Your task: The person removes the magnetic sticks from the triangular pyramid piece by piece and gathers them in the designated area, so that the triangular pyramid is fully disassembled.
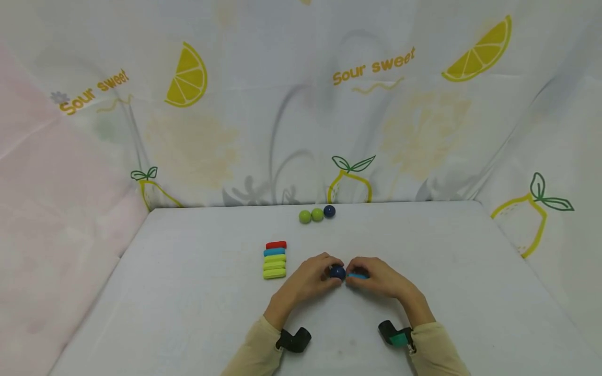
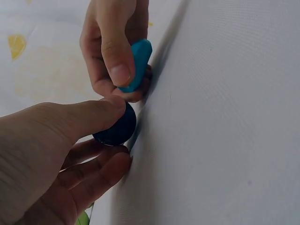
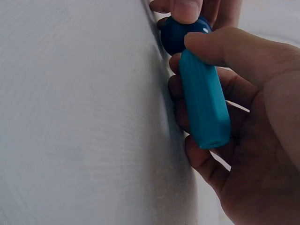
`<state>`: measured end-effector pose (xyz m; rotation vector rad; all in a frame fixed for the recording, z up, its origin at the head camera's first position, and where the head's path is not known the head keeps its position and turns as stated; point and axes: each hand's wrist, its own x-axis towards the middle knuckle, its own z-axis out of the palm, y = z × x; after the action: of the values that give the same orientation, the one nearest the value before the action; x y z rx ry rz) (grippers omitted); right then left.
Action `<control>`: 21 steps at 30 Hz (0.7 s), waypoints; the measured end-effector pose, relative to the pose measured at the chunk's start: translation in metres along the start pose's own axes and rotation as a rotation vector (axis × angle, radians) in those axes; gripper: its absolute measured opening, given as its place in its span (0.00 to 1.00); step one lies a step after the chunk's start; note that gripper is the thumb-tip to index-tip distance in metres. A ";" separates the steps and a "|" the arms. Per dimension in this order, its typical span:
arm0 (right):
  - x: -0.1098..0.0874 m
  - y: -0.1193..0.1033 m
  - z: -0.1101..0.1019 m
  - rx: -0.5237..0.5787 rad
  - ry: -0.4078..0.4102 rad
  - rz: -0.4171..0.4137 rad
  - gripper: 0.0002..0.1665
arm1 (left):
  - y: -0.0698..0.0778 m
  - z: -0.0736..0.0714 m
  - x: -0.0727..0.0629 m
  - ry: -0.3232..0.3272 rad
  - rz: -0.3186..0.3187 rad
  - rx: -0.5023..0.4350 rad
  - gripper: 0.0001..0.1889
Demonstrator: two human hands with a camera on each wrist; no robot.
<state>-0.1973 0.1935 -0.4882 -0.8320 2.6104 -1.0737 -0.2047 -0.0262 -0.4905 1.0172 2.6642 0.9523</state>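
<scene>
Near the middle of the white table, my left hand (image 1: 316, 275) pinches a dark blue ball (image 1: 337, 272) between thumb and fingers. Just to its right, my right hand (image 1: 379, 277) grips a light blue stick (image 3: 205, 101), a short ridged piece like a stub of clay. In the right wrist view the thumb presses the stick's far end, close beside the ball (image 3: 174, 35). From the left wrist view, ball and stick sit close together at table level; whether they touch I cannot tell.
Left of my hands lies a stacked row of sticks: a red one (image 1: 276, 245), a blue one (image 1: 274, 252) and several yellow-green ones (image 1: 275, 265). Toward the back edge stand two green balls (image 1: 305, 216) and another dark blue ball (image 1: 329, 211). A printed cloth (image 1: 263, 130) hangs behind the table (image 1: 197, 313).
</scene>
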 end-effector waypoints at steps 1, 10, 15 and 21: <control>0.000 0.000 0.000 0.003 0.001 -0.011 0.06 | 0.000 -0.001 0.000 0.004 -0.006 -0.002 0.18; -0.002 0.001 0.001 0.068 -0.023 -0.012 0.04 | -0.003 -0.005 -0.001 0.065 -0.046 -0.001 0.17; -0.002 0.002 0.002 0.064 -0.036 0.018 0.03 | -0.007 -0.014 -0.003 0.105 -0.064 -0.008 0.17; 0.000 0.004 0.004 0.022 -0.017 0.035 0.03 | -0.022 -0.036 -0.005 0.238 -0.080 -0.072 0.17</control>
<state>-0.1974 0.1932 -0.4939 -0.7839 2.5843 -1.0793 -0.2250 -0.0605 -0.4758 0.8225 2.8093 1.2126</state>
